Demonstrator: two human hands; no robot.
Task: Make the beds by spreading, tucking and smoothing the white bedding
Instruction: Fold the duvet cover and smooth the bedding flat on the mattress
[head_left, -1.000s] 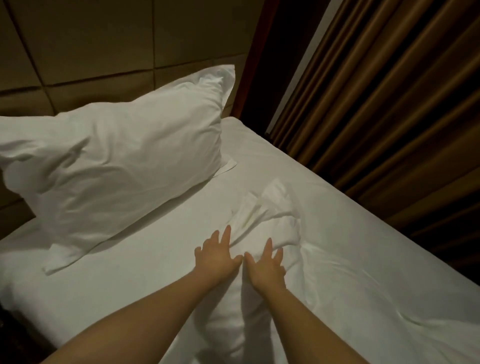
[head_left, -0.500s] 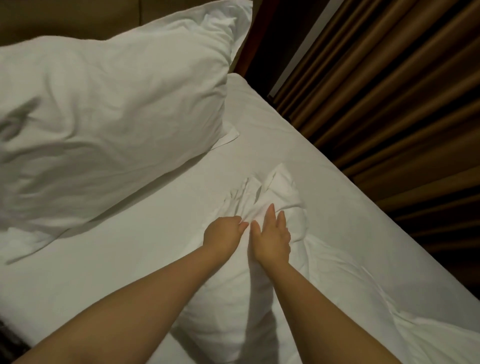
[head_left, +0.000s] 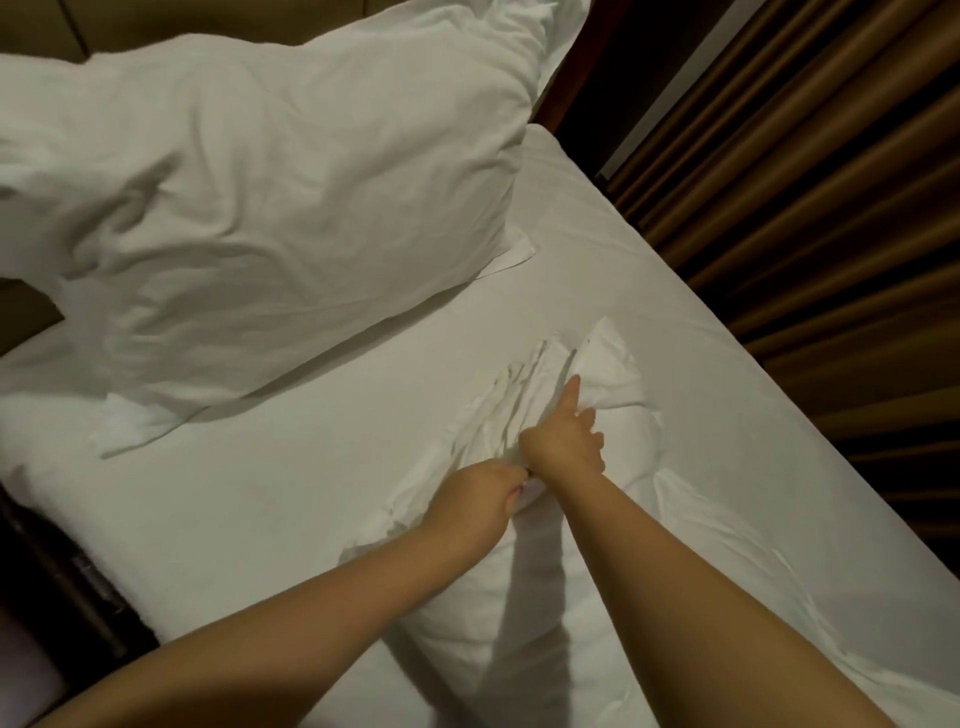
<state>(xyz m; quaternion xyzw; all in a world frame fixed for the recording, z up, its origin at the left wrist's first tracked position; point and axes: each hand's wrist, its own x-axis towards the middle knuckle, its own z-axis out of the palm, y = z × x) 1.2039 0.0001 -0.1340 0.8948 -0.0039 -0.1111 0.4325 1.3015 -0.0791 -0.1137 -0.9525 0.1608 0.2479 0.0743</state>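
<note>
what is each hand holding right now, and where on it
The left hand is closed on a bunched fold of the crumpled white duvet near its top end. The right hand rests on it, fingers extended, gripping nothing.

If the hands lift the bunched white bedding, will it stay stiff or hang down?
The bunched white bedding is probably floppy: it lies in soft, irregular folds. It likely sags where unsupported, since it gathers at the left hand. It seems light; the right hand presses it flat easily.

Left hand (head_left: 480, 499) fingers buried in duvet (head_left: 524, 415); pillow (head_left: 270, 208) cropped left
</note>
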